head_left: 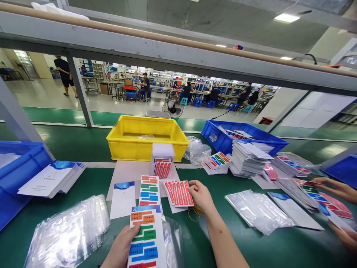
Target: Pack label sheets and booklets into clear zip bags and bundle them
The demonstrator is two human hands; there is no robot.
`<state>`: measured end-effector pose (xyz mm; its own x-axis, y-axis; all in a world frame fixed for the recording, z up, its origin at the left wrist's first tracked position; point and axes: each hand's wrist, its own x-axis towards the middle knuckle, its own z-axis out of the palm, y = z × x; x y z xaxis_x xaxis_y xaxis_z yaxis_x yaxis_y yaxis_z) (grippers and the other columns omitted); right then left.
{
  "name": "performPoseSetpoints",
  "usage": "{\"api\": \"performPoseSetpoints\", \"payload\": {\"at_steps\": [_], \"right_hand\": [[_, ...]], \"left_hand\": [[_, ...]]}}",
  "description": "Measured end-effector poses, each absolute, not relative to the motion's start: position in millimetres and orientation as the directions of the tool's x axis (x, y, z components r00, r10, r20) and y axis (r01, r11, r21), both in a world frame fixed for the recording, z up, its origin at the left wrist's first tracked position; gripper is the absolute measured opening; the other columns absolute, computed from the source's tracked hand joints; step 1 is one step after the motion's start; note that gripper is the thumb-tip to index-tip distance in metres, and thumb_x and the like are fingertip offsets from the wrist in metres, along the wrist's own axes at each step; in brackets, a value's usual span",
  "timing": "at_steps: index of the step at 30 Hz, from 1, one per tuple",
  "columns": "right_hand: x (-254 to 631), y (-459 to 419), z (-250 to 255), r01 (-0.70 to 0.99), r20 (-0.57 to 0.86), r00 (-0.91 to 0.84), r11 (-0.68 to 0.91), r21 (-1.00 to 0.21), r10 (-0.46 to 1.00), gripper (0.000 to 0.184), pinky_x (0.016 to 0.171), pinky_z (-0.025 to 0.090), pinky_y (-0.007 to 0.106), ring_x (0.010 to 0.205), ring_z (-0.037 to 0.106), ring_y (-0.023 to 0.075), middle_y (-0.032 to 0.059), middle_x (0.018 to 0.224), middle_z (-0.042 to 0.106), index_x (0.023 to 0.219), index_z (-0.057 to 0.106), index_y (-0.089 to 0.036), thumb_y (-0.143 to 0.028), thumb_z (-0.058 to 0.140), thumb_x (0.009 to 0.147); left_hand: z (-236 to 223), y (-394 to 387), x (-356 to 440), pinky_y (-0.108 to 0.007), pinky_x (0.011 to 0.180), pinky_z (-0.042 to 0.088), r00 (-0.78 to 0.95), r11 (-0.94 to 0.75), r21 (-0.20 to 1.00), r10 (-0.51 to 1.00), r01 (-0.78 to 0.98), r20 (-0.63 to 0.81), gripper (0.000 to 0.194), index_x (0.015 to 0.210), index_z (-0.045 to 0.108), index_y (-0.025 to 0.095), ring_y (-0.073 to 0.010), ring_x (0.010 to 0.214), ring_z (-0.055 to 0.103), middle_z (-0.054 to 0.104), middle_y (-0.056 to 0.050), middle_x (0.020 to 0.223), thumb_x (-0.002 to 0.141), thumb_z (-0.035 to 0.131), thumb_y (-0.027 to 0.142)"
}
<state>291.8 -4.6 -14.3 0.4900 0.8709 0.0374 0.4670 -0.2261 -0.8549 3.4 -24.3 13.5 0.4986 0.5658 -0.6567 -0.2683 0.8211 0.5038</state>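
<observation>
Clear bags [69, 232] are piled left of the left hand [122, 242], in which a multicoloured label sheet [145, 238] is pinched, while ahead and rightward a red label sheet [183, 194] is pinched at its edge by the right hand [202, 195].

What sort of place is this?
Probably a factory packing area: printed sheets and clear bags at a green bench, a yellow bin, and people seated at work stations beyond.

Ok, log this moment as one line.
left hand: holds multicolored label sheet | right hand: at edge of red labels | yellow bin: beyond both hands
</observation>
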Motion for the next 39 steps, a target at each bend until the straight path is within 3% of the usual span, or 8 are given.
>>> {"api": "performPoseSetpoints", "payload": {"at_steps": [4, 6, 8, 13, 18, 28, 36, 39], "right_hand": [[264, -17, 11, 0.241, 0.045, 0.434, -0.068, -0.968, 0.9, 0.035, 0.04, 0.036, 0.023, 0.037, 0.043, 0.0094, -0.0083, 0.052, 0.046, 0.089, 0.043, -0.02, -0.05, 0.052, 0.072], [236, -24, 17, 0.0, -0.022, 0.275, -0.023, -1.0, 0.961, 0.037, 0.037, 0.032, 0.02, 0.034, 0.041, 0.0077, -0.0095, 0.048, 0.045, 0.084, 0.045, -0.021, -0.049, 0.062, 0.067], [206, -30, 17, -0.109, -0.1, 0.059, -0.093, -0.99, 0.993, 0.036, 0.036, 0.032, 0.019, 0.033, 0.043, 0.0073, -0.0088, 0.046, 0.048, 0.079, 0.047, -0.02, -0.046, 0.067, 0.065], [169, -38, 1, 0.011, -0.208, -0.095, -0.208, -0.978, 0.974, 0.021, 0.035, 0.031, 0.016, 0.033, 0.043, 0.0059, -0.0101, 0.049, 0.048, 0.078, 0.048, -0.019, -0.032, 0.062, 0.069], [175, -42, 1, 0.177, -0.171, -0.148, -0.144, -0.974, 0.974, 0.015, 0.043, 0.032, 0.017, 0.042, 0.04, 0.006, -0.0097, 0.052, 0.047, 0.087, 0.05, -0.019, -0.016, 0.054, 0.072], [177, -48, 16, 0.298, -0.131, -0.238, -0.056, -0.953, 0.962, 0.015, 0.048, 0.029, 0.018, 0.048, 0.038, 0.0079, -0.0083, 0.055, 0.045, 0.091, 0.05, -0.019, -0.015, 0.049, 0.077], [177, -46, 6, 0.414, -0.112, -0.025, -0.091, -0.906, 0.993, 0.015, 0.047, 0.03, 0.019, 0.048, 0.04, 0.0094, -0.0083, 0.054, 0.045, 0.09, 0.053, -0.021, -0.022, 0.055, 0.075], [177, -42, 2, 0.416, -0.141, 0.024, -0.138, -0.899, 0.99, 0.008, 0.046, 0.03, 0.02, 0.047, 0.039, 0.0094, -0.0083, 0.052, 0.042, 0.079, 0.053, -0.02, -0.026, 0.056, 0.074]], "left_hand": [[8, -24, 2, -0.039, 0.069, 0.053, 0.498, 0.815, 0.485, 0.578, -0.317, -0.646, 0.054, 0.112, 0.05, 0.005, -0.0294, 0.071, 0.07, 0.074, -0.013, 0.076, 0.071, 0.069, 0.034], [4, -25, 2, -0.041, 0.075, 0.052, 0.538, 0.798, 0.463, 0.603, -0.387, -0.589, 0.051, 0.109, 0.053, 0.006, -0.0291, 0.076, 0.069, 0.073, -0.014, 0.082, 0.073, 0.065, 0.041], [1, -26, 3, -0.042, 0.079, 0.05, 0.576, 0.777, 0.448, 0.629, -0.442, -0.522, 0.05, 0.102, 0.058, 0.008, -0.029, 0.078, 0.069, 0.073, -0.014, 0.084, 0.073, 0.061, 0.048], [-2, -27, 2, -0.036, 0.072, 0.051, 0.601, 0.696, 0.57, 0.697, -0.436, -0.391, 0.039, 0.083, 0.065, 0.009, -0.0254, 0.071, 0.069, 0.073, -0.013, 0.077, 0.074, 0.061, 0.047], [-3, -27, 1, -0.035, 0.07, 0.05, 0.606, 0.638, 0.68, 0.715, -0.361, -0.349, 0.031, 0.087, 0.065, 0.008, -0.0248, 0.068, 0.068, 0.073, -0.014, 0.078, 0.07, 0.069, 0.034], [1, -28, 2, -0.034, 0.07, 0.049, 0.615, 0.629, 0.703, 0.71, -0.334, -0.343, 0.034, 0.089, 0.066, 0.008, -0.0246, 0.069, 0.068, 0.073, -0.014, 0.078, 0.068, 0.071, 0.034], [0, -28, 1, -0.037, 0.07, 0.049, 0.599, 0.601, 0.768, 0.705, -0.221, -0.38, 0.04, 0.089, 0.065, 0.01, -0.0263, 0.069, 0.068, 0.073, -0.013, 0.079, 0.062, 0.074, 0.039], [-1, -29, 0, -0.036, 0.069, 0.049, 0.616, 0.579, 0.794, 0.698, -0.187, -0.364, 0.042, 0.089, 0.066, 0.01, -0.0275, 0.071, 0.068, 0.073, -0.015, 0.08, 0.062, 0.073, 0.042]]}}
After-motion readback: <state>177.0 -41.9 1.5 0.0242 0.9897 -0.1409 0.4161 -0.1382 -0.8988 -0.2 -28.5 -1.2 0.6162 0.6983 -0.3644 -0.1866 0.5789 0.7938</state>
